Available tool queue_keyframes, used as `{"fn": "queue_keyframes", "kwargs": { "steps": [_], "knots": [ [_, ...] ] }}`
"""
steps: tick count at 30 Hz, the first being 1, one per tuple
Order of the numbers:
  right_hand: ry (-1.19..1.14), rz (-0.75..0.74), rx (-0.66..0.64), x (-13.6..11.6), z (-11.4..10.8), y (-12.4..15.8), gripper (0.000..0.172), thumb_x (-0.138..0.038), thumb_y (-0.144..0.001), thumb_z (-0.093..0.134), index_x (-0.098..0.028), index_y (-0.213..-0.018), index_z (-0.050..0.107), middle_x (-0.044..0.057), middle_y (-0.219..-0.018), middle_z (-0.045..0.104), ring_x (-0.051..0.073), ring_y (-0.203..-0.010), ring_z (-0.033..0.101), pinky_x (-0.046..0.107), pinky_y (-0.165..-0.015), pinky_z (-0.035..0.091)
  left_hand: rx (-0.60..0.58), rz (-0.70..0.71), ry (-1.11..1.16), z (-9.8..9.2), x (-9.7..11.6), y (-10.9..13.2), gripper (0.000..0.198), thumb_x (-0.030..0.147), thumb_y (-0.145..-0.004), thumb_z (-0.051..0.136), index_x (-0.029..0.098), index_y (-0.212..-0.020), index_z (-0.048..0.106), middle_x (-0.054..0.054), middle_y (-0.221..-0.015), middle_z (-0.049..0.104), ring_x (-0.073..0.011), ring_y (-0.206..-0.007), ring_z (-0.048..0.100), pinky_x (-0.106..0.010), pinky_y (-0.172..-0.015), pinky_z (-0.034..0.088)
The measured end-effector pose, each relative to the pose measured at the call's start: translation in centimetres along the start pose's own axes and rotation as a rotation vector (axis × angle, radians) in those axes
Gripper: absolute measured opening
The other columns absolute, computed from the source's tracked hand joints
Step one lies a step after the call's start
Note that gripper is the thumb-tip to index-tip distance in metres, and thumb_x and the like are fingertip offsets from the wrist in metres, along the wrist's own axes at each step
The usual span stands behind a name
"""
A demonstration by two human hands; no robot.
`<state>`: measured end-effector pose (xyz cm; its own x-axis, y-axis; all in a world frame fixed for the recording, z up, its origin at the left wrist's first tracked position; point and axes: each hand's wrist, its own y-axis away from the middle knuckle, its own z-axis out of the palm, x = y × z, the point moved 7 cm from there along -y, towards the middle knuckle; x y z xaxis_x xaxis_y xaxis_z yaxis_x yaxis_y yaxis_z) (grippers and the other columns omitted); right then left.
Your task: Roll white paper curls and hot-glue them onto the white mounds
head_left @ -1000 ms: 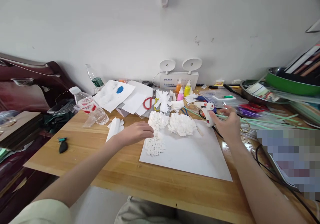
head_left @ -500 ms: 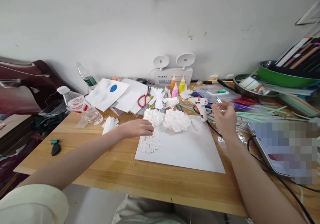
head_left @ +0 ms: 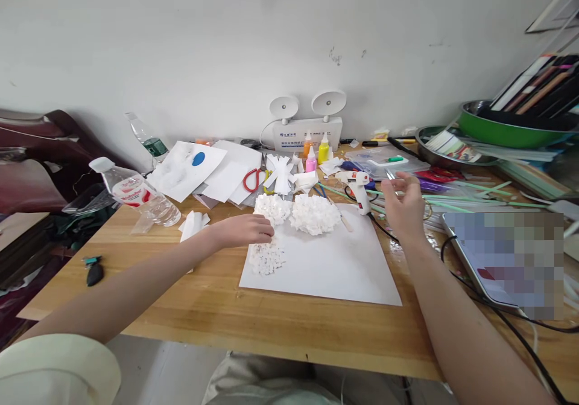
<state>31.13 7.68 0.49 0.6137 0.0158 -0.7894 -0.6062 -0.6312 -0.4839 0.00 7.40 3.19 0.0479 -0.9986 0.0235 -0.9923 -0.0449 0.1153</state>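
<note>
Well, the right hand pinches a metal tool; can't tell if the left hand grips — scraps beside its fingertips.

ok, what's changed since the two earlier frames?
View swung slightly right and down, so the tabletop sits further left and higher in frame. Left hand edged right relative to the loose white scraps. Right hand moved right of the glue gun; a gap now shows. No new pickup visible. Unchanged: slim shiny tool in right hand; glue gun, scraps and white sheet in place.
</note>
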Motion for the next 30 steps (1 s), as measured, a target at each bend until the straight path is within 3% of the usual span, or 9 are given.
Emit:
{"fn": "queue_keyframes", "kwargs": {
  "steps": [7, 15, 23, 26, 30],
  "knots": [
    [-0.013, 0.001, -0.019, -0.2, 0.0, 0.0, 0.043, -0.045, -0.079, 0.047, -0.018, -0.111, 0.048, 0.007, -0.089, 0.062, 0.021, -0.083, 0.056, 0.036, -0.070, 0.044, -0.013, -0.064, 0.110, 0.1, -0.7, -0.2, 0.029, 0.006, -0.085, 0.037, 0.024, -0.079, 0.060, -0.003, -0.092, 0.063, -0.0162, -0.089, 0.055, -0.030, -0.080, 0.042],
    [-0.033, 0.023, -0.047, -0.5, 0.1, 0.1, 0.042, -0.043, -0.078, 0.048, -0.018, -0.112, 0.048, 0.008, -0.091, 0.062, 0.021, -0.083, 0.056, 0.034, -0.066, 0.043, 0.007, 0.003, -0.006, 0.2, -0.3, -0.6, 0.028, 0.004, -0.085, 0.036, 0.020, -0.079, 0.059, -0.005, -0.090, 0.064, -0.0169, -0.084, 0.055, -0.029, -0.075, 0.042],
    [-0.051, 0.024, -0.067, -0.8, 0.2, 0.3, 0.043, -0.042, -0.079, 0.048, -0.017, -0.113, 0.047, 0.008, -0.092, 0.062, 0.019, -0.084, 0.055, 0.032, -0.069, 0.042, 0.032, -0.131, 0.114, 0.3, -0.7, 0.5, 0.025, 0.009, -0.085, 0.039, 0.021, -0.092, 0.061, -0.006, -0.098, 0.062, -0.0176, -0.092, 0.054, -0.030, -0.080, 0.042],
    [-0.059, 0.032, -0.068, -0.9, 0.2, 0.3, 0.042, -0.041, -0.078, 0.048, -0.017, -0.113, 0.048, 0.008, -0.092, 0.062, 0.018, -0.084, 0.056, 0.031, -0.068, 0.043, 0.106, -0.218, 0.185, 0.2, -0.8, 1.4, 0.023, 0.012, -0.083, 0.044, 0.020, -0.099, 0.060, -0.007, -0.104, 0.060, -0.0179, -0.095, 0.053, -0.031, -0.084, 0.041],
    [-0.067, 0.041, -0.069, -0.7, 0.4, 0.3, 0.043, -0.041, -0.077, 0.049, -0.018, -0.113, 0.048, 0.008, -0.092, 0.062, 0.018, -0.083, 0.057, 0.031, -0.067, 0.044, 0.322, -0.457, 0.234, 0.2, -1.4, 2.7, 0.022, 0.024, -0.079, 0.053, 0.018, -0.099, 0.059, -0.008, -0.099, 0.059, -0.0178, -0.093, 0.053, -0.032, -0.085, 0.042]
  ]
}}
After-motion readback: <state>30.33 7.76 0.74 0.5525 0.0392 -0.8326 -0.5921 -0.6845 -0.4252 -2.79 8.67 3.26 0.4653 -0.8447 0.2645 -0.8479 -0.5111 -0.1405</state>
